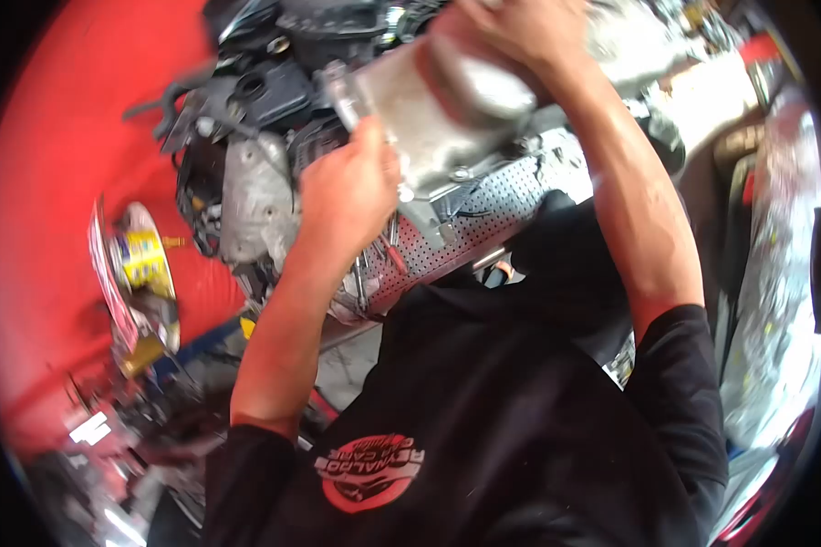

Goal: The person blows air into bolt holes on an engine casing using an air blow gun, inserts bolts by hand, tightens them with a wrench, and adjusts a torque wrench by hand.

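A silver metal engine oil pan (421,114), with a bolt-hole flange and a raised bulge, sits tilted between my hands. Around its left edge my left hand (351,187) is closed, thumb up along the rim. My right hand (534,36) grips it at the far side of the bulge; its fingers are partly cut off by the frame's top and smeared by motion. Below the pan is a perforated metal surface (511,196), with a red-handled tool (392,255) lying on it.
Black and grey engine parts (274,96) crowd the left and back, including a grey metal cover (257,196). A reel with a yellow label (144,258) is by the red wall (55,173). Plastic-wrapped material (775,264) stands at the right.
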Demonstrator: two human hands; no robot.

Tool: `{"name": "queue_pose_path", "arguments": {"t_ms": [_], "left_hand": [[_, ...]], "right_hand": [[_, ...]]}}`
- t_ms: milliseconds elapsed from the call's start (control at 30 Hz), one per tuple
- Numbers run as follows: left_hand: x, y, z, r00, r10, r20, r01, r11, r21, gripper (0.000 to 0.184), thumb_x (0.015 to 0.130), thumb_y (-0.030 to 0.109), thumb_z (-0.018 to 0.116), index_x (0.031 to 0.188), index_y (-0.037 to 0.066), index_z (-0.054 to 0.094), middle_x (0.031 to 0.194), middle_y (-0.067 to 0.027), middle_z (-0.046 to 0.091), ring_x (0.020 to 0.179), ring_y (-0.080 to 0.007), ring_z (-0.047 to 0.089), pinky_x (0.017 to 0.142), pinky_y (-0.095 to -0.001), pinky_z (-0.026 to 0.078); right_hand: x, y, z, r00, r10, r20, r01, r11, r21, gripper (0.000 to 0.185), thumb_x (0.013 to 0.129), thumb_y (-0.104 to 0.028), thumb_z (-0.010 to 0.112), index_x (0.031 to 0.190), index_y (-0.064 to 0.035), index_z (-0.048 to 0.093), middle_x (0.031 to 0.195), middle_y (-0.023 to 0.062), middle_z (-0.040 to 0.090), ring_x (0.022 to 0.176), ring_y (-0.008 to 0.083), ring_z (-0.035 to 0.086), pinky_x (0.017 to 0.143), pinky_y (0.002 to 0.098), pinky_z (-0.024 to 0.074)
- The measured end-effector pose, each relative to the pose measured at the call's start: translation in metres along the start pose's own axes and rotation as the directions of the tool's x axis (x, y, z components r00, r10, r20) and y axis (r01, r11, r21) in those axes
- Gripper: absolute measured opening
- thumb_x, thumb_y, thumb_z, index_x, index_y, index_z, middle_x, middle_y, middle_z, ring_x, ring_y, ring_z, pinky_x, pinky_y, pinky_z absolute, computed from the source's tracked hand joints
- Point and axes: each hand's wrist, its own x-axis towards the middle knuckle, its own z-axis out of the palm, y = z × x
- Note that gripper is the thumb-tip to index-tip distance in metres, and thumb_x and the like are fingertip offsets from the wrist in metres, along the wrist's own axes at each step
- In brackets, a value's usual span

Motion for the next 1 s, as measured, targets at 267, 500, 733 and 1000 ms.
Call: {"name": "queue_pose_path", "arguments": {"t_ms": [267, 500, 733, 1000], "left_hand": [[-0.077, -0.003, -0.011, 0.864, -0.131, -0.486, -0.108, 0.895, -0.432, 0.067, 0.094, 0.02, 0.061, 0.152, 0.008, 0.03, 0.106, -0.0214, 0.06, 0.098, -0.036, 0.057, 0.088, -0.045, 0.043], [-0.142, -0.016, 0.007, 0.944, -0.224, -0.243, -0.215, 0.143, -0.966, 0.038, 0.1, 0.012, 0.055, 0.136, 0.003, 0.051, 0.114, -0.0211, 0.064, 0.108, -0.0348, 0.064, 0.093, -0.038, 0.049], [-0.16, -0.053, 0.1, 0.838, -0.515, -0.181, -0.076, 0.218, -0.973, 0.026, 0.092, -0.005, 0.053, 0.114, 0.003, 0.064, 0.086, -0.0112, 0.069, 0.075, -0.0207, 0.068, 0.069, -0.0328, 0.054], [-0.199, -0.105, 0.13, 0.713, -0.69, 0.124, 0.07, -0.106, -0.992, 0.017, 0.101, 0.003, 0.049, 0.114, -0.001, 0.059, 0.084, -0.0088, 0.065, 0.069, -0.0139, 0.062, 0.065, -0.0257, 0.05]], "right_hand": [[-0.048, -0.172, -0.106, 0.919, 0.236, 0.317, -0.395, 0.57, 0.721, 0.023, 0.102, -0.02, 0.056, 0.093, 0.0013, 0.062, 0.069, 0.0022, 0.055, 0.06, 0.0068, 0.047, 0.055, 0.0243, 0.0364], [-0.093, -0.233, -0.063, 0.838, -0.144, 0.527, -0.468, 0.306, 0.829, 0.027, 0.104, -0.026, 0.052, 0.105, 0.0005, 0.052, 0.093, 0.0088, 0.055, 0.077, 0.0132, 0.049, 0.071, 0.0276, 0.0421], [-0.009, -0.165, -0.042, 0.279, -0.626, 0.728, 0.844, 0.522, 0.125, 0.044, 0.083, -0.021, 0.068, 0.12, -0.0001, 0.057, 0.114, 0.0167, 0.058, 0.108, 0.0337, 0.056, 0.09, 0.0444, 0.0464], [-0.018, -0.181, -0.02, 0.381, -0.003, 0.925, 0.267, 0.958, -0.107, 0.04, 0.098, -0.035, 0.056, 0.085, 0.0026, 0.061, 0.075, 0.0267, 0.06, 0.083, 0.0429, 0.062, 0.076, 0.0503, 0.0463]]}}
